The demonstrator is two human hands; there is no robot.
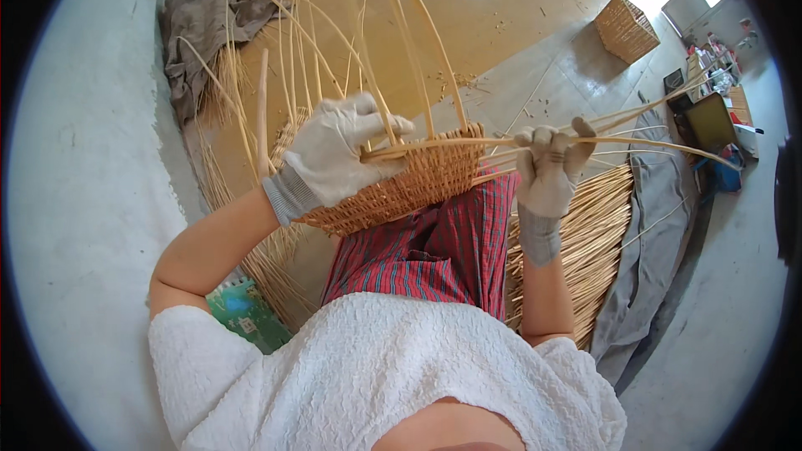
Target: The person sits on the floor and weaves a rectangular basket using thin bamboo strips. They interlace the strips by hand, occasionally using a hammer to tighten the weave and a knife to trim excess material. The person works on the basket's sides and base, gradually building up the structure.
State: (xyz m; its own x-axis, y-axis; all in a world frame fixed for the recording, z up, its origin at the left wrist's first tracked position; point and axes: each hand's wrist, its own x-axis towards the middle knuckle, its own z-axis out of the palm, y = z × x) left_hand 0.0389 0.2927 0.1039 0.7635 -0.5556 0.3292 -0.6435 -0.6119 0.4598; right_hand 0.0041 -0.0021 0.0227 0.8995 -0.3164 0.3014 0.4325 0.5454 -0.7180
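A partly woven wicker basket (418, 175) rests over my lap, tilted, with long pale stakes rising from its rim. My left hand (338, 146), in a whitish glove with a grey cuff, is closed over the rim at the basket's left part, fingers pressed round a willow rod where it meets the stakes. To the right of the basket, my gloved right hand (551, 159) grips the same willow rod (643, 141), its long end reaching out to the right. The basket's underside is hidden.
A thick bundle of rods (597, 234) lies at my right on a grey cloth (660, 225). More loose rods and a brown cloth (205, 21) are at the left, beside a wall (92, 184). A finished-looking woven basket (626, 29) stands on the floor at far right.
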